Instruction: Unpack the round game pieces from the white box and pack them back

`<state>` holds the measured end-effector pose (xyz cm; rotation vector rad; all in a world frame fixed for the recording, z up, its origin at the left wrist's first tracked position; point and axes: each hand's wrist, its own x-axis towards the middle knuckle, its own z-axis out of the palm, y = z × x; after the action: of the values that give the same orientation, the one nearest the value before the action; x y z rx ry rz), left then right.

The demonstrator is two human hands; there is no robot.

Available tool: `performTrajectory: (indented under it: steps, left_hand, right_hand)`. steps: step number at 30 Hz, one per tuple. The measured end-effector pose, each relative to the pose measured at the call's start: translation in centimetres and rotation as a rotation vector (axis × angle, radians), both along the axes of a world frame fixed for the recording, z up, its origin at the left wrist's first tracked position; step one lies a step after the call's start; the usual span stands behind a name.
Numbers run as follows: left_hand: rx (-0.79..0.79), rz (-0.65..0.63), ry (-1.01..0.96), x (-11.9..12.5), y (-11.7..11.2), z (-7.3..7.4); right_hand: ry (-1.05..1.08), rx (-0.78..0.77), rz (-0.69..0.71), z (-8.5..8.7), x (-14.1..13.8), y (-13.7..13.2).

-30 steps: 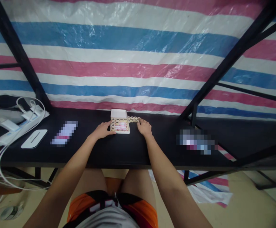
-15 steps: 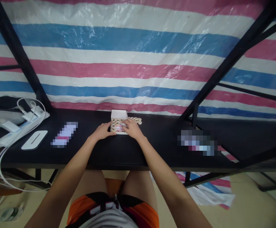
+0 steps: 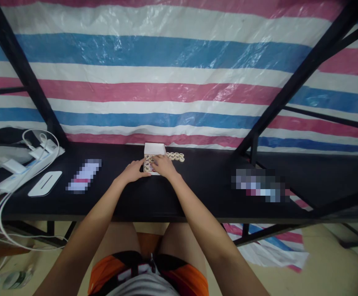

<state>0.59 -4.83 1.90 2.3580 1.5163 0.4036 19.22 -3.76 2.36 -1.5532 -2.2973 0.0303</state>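
A small white box [image 3: 154, 148] stands on the black tabletop with its lid flap raised at the back. Round Chinese chess pieces [image 3: 147, 165] with dark characters lie inside, in rows. My left hand [image 3: 133, 170] grips the box at its left side, thumb along the front edge and fingers at the left wall. Over the right part of the box is my right hand [image 3: 165, 166], palm down, its bent fingertips in among the pieces. Whatever lies under those fingers is mostly hidden. More Chinese chess pieces [image 3: 175, 156] sit in two short rows just right of the box.
To the left lie a blurred phone-like rectangle [image 3: 84, 176], a white flat device [image 3: 45, 183] and a power strip [image 3: 31, 164] with white cables. A blurred object [image 3: 259, 185] lies at the right. Striped plastic sheeting [image 3: 154, 90] hangs behind, between black metal posts [image 3: 253, 142].
My right hand has shifted left across the box and covers more of its middle. The piece rows at the right show more fully. My left hand keeps its hold.
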Motion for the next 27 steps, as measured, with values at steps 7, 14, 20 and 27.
performTrajectory:
  steps: [7,14,20,27]
  left_hand:
    - [-0.007,0.009,-0.006,0.0,-0.1,0.0]
    - [-0.004,0.01,-0.01,0.0,-0.1,0.0]
    - [-0.002,-0.004,-0.029,-0.2,0.1,-0.3]
    - [-0.019,0.003,-0.037,-0.2,0.2,-0.3]
  right_hand:
    - [-0.063,-0.003,-0.054,0.4,-0.7,0.4]
    - [-0.023,0.0,0.029,-0.2,0.0,1.1]
    - [0.13,-0.04,0.123,0.1,1.1,0.8]
    - [0.494,0.065,-0.072,-2.6,5.7,0.9]
